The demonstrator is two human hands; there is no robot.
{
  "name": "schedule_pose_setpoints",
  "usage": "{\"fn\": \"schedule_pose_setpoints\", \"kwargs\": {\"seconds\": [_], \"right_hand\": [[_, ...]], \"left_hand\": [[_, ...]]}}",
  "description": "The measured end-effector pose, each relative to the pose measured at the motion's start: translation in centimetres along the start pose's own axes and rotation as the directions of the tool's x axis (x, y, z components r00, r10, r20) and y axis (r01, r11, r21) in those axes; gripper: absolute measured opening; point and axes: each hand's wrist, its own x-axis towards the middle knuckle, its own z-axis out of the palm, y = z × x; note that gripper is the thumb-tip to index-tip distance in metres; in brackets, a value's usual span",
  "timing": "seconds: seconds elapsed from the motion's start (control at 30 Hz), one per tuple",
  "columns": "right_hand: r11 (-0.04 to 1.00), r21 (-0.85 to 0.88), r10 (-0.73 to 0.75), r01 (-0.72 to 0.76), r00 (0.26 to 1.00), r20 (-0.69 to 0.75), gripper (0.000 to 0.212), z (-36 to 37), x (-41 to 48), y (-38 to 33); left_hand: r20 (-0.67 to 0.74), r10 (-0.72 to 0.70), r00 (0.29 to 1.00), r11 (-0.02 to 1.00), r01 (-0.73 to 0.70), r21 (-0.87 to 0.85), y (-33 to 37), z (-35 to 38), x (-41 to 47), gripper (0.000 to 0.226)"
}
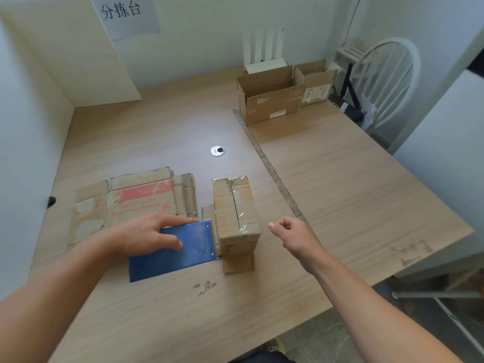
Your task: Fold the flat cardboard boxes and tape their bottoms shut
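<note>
We've got the taped box [235, 213] mid-desk [340, 179], flat boxes [131, 203] to its left, open boxes [272, 98] behind right.

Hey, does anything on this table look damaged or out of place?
Yes. The flat cardboard on the left is torn and peeling, the tape on the small box is wrinkled, and a long tape strip is stuck across the table.

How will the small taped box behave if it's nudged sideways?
Probably light: the small taped box looks like thin, worn cardboard, and nothing shows it is filled. It would likely slide on the smooth wooden table rather than roll. It stands narrow, with a loose flap at its near foot, so a high push may tip it.
</note>
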Motion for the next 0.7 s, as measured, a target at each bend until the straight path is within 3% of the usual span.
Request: {"fn": "schedule_pose_setpoints", "kwargs": {"seconds": [0.2, 0.43, 0.7], "right_hand": [[0.997, -0.068, 0.028, -0.031, 0.999, -0.045, 0.026, 0.4, 0.8, 0.1], [0.983, -0.154, 0.096, -0.095, 0.995, 0.001, 0.027, 2.0, 1.6, 1.0], [0.937, 0.097, 0.320, -0.335, 0.936, 0.146, 0.021, 3.5, 1.7, 0.2]], "left_hand": [[0.026, -0.063, 0.998, 0.998, 0.063, 0.011, 0.3, -0.1, 1.6, 0.049], [0.057, -0.134, 0.989, 0.991, 0.135, -0.017, -0.6, 0.6, 3.1, 0.051], [0.041, -0.157, 0.987, 0.987, 0.158, -0.031, -1.5, 0.5, 3.4, 0.049]]}}
